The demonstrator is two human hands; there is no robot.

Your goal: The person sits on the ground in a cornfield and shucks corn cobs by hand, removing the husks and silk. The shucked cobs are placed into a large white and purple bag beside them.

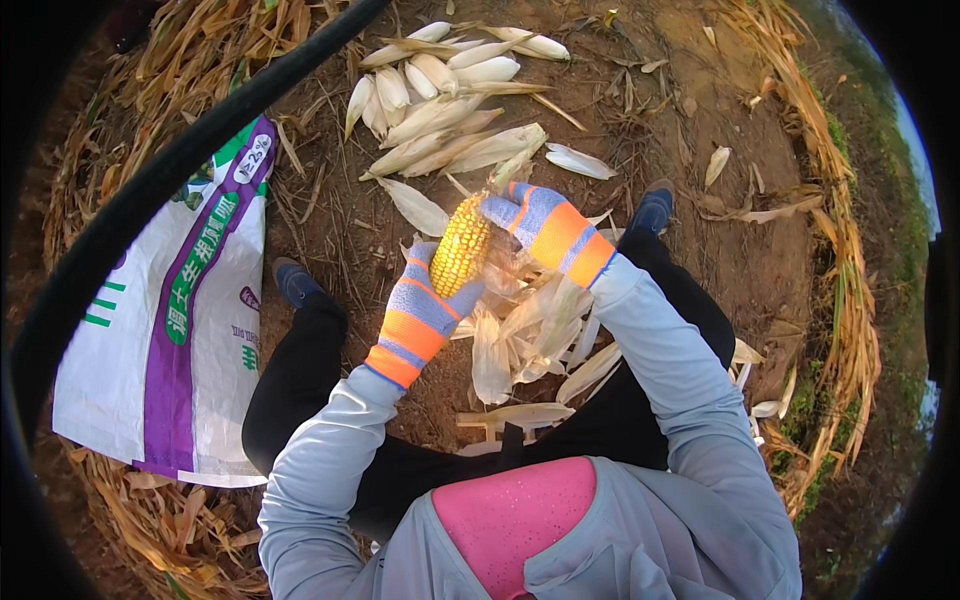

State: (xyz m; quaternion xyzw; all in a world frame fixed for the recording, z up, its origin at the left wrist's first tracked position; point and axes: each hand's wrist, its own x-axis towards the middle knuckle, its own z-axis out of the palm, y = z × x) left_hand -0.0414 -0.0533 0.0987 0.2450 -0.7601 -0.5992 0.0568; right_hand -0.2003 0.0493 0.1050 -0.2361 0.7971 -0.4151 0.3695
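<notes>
My left hand [431,296], in a grey and orange striped knit glove, grips the lower part of a yellow corn cob [461,245] with bare kernels, held upright and a little tilted. My right hand [536,221], in a matching glove, is closed at the cob's upper end, against pale husk that hangs beside the kernels. What its fingers pinch there is partly hidden. Beneath both hands, loose dry husks [491,356] lie heaped between my legs. Ahead of the cob, several corn ears still in their husks [435,120] rest in a pile on the soil.
A white woven sack [225,390] with a purple stripe and printed writing lies flat at the left. Dry corn stalks [840,247] border the ground at the right, with more at the left. My legs are spread around the husk heap. A dark strap crosses the upper left.
</notes>
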